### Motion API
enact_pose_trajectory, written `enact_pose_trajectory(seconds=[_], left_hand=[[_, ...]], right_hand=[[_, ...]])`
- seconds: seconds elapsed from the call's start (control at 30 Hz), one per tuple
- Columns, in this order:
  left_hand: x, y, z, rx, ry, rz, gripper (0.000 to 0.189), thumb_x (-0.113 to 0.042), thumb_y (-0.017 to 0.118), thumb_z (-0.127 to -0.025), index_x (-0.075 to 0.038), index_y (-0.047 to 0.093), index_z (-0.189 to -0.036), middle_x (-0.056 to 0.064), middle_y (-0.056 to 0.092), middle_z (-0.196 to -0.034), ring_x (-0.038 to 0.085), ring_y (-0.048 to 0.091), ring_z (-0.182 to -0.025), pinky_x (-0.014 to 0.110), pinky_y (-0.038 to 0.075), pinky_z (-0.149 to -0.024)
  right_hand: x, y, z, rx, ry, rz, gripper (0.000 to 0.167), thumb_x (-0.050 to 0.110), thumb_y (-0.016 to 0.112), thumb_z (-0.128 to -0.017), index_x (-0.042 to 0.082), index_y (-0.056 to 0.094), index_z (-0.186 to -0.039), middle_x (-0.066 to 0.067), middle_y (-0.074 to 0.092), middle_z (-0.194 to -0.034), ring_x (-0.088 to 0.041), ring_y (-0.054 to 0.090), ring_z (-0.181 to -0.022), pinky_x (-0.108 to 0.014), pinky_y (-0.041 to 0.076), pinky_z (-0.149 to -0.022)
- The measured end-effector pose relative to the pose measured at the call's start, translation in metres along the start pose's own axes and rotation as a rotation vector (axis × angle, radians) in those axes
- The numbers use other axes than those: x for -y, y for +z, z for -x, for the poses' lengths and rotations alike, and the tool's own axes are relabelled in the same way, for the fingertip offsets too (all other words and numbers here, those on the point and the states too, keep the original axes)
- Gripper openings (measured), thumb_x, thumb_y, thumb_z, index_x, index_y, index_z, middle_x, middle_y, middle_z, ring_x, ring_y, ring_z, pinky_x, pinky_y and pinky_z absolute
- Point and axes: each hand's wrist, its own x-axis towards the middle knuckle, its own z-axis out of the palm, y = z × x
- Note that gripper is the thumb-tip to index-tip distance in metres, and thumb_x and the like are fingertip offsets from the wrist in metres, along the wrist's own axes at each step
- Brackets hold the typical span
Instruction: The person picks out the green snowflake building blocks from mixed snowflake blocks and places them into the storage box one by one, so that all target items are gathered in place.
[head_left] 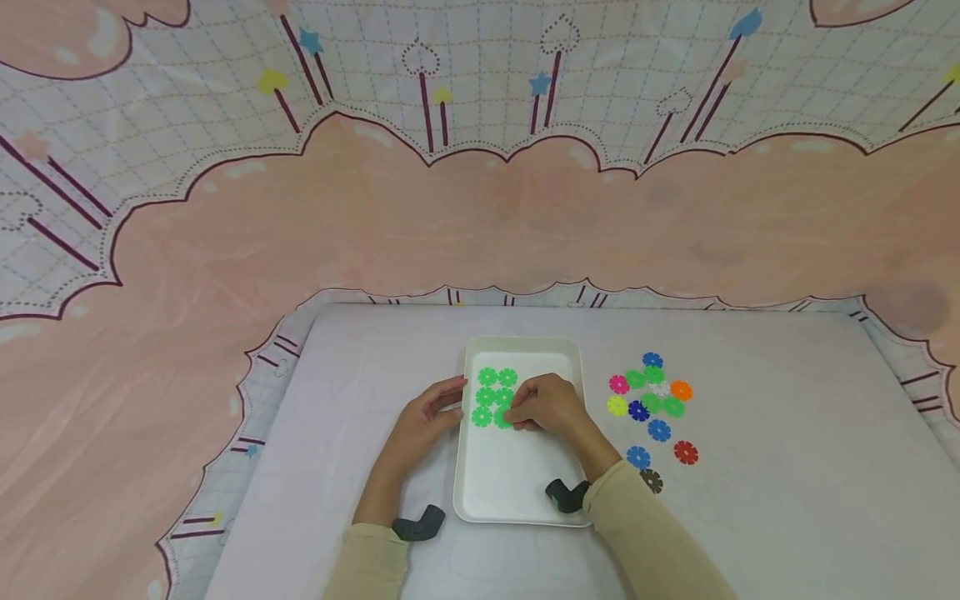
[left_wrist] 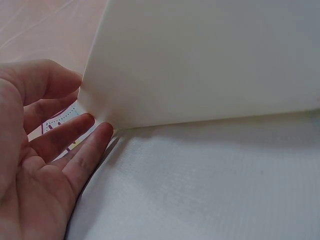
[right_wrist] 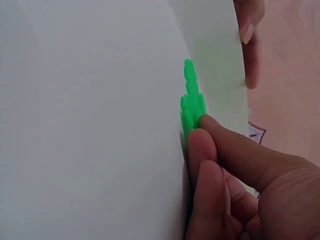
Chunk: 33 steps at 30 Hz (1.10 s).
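Bright green notched plastic discs (head_left: pixel 487 377) lie in two columns of three in a white tray (head_left: pixel 517 492). My right hand (head_left: pixel 551 404) is over the tray, thumb and fingertips pinching the green disc (head_left: pixel 502 417) at the lower right of that group. In the right wrist view this green disc (right_wrist: pixel 192 107) shows almost edge-on, low against the tray floor. At the tray's left side, my left hand (head_left: pixel 426 421) rests its fingertips on the rim. The left wrist view has those loosely bent fingers (left_wrist: pixel 82 155) against the tray's outer wall (left_wrist: pixel 200 65), holding nothing.
Right of the tray, a loose scatter of notched discs lies on the white table (head_left: pixel 787 433), among them a red disc (head_left: pixel 686 452), an orange disc (head_left: pixel 681 390), a yellow disc (head_left: pixel 617 406) and several blue and green ones. A patterned curtain (head_left: pixel 525 217) hangs behind.
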Motion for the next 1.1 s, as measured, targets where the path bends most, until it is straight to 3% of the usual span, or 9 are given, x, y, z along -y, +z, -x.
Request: enact_pose_trajectory(seconds=[0.53, 1.1], left_hand=[[0.0017, 0.0002, -0.0008, 0.002, 0.0, 0.0, 0.047, -0.011, 0.068, -0.095, -0.023, 0.061, -0.139, 0.002, 0.062, -0.143, 0.024, 0.057, -0.135, 0.052, 0.043, -0.115], [0.0017, 0.0, -0.0006, -0.003, -0.009, 0.004, 0.046, -0.011, 0.067, -0.095, -0.023, 0.061, -0.14, 0.002, 0.063, -0.142, 0.023, 0.057, -0.136, 0.05, 0.042, -0.115]], right_hand=[[0.0015, 0.0021, 0.0013, -0.039, 0.014, 0.046, 0.02, 0.014, 0.089, -0.075, 0.009, 0.069, -0.074, -0.002, 0.068, -0.061, -0.011, 0.064, -0.053, -0.02, 0.05, -0.052], [0.0006, 0.0029, 0.0017, -0.028, 0.029, 0.003, 0.017, 0.013, 0.085, -0.08, 0.008, 0.069, -0.078, -0.003, 0.07, -0.064, -0.012, 0.066, -0.056, -0.02, 0.051, -0.052]])
